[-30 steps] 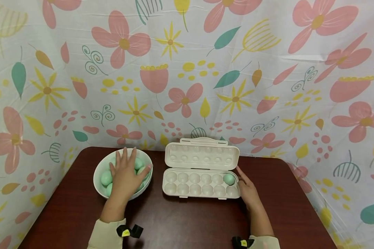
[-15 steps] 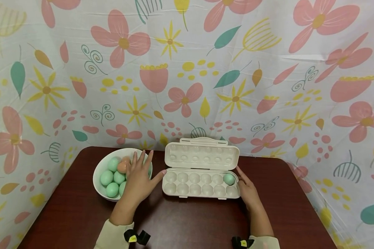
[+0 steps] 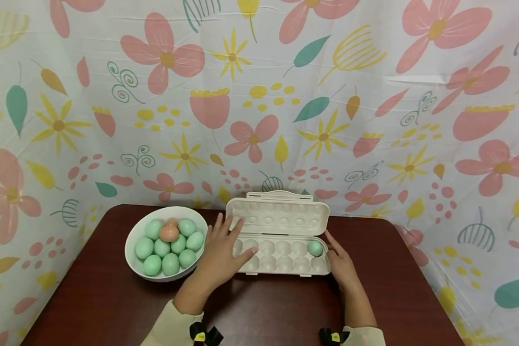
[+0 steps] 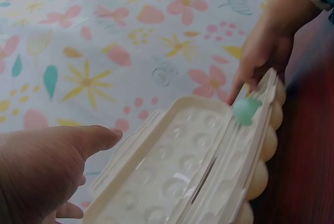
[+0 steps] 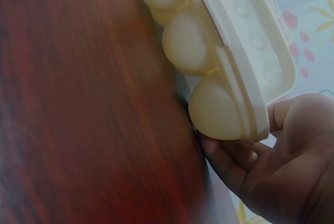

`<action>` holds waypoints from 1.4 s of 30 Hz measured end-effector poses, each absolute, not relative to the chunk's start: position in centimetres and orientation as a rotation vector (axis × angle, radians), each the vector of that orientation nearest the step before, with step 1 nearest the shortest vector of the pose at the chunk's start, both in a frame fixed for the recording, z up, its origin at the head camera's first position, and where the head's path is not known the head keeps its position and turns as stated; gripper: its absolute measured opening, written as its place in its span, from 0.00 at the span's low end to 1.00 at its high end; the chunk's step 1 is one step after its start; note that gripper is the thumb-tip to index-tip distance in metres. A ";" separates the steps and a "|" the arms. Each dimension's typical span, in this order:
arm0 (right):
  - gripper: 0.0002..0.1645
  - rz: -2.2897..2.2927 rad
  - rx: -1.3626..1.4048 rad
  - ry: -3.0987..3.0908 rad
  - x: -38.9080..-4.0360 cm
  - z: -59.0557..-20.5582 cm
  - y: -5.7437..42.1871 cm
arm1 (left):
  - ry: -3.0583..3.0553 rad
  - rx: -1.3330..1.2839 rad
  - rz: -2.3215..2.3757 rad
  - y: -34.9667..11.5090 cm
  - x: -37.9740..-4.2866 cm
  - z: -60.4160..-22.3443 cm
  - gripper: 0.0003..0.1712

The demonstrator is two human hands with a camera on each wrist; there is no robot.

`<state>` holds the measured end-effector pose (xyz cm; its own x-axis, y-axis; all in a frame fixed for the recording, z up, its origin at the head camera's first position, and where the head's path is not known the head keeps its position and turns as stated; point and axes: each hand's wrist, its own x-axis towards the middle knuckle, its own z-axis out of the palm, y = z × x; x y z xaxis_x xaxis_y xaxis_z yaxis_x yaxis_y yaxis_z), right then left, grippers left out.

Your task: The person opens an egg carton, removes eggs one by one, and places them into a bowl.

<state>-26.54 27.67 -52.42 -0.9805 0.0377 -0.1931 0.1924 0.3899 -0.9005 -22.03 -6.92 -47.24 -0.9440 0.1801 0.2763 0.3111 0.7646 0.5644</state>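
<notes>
A cream egg carton [image 3: 278,215] lies with its lid tipped back, several rows of round cups facing up. One green egg [image 3: 315,248] sits in the back-row cup at its right end. My left hand [image 3: 219,254], fingers spread and nothing visible in it, hovers over the carton's left end. My right hand [image 3: 345,271] grips the right end; in the right wrist view its thumb is at the rim and its fingers [image 5: 229,164] curl beneath the cups. Left of my left hand stands a white bowl [image 3: 131,245] with several green eggs [image 3: 162,247] and two brown eggs [image 3: 169,233].
The dark red-brown table [image 3: 281,312] carries the bowl and carton near its back edge. A flower-patterned cloth [image 3: 259,96] hangs close behind and along both sides. A black strap with a small camera [image 3: 205,334] sits on my left wrist.
My left hand has moved right, from over the bowl to the carton's left end, uncovering the brown eggs. My right hand keeps its hold on the carton.
</notes>
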 end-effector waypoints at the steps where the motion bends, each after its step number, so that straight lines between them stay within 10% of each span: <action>1: 0.34 -1.649 0.211 2.492 -26.4 -52.0 27.5 | -2.758 -0.405 -0.926 -6.6 -22.1 -47.3 0.47; 42: 0.32 -1.697 0.163 2.492 -27.2 -54.8 28.6 | -2.852 -0.721 -0.815 8.1 -25.8 -50.3 0.39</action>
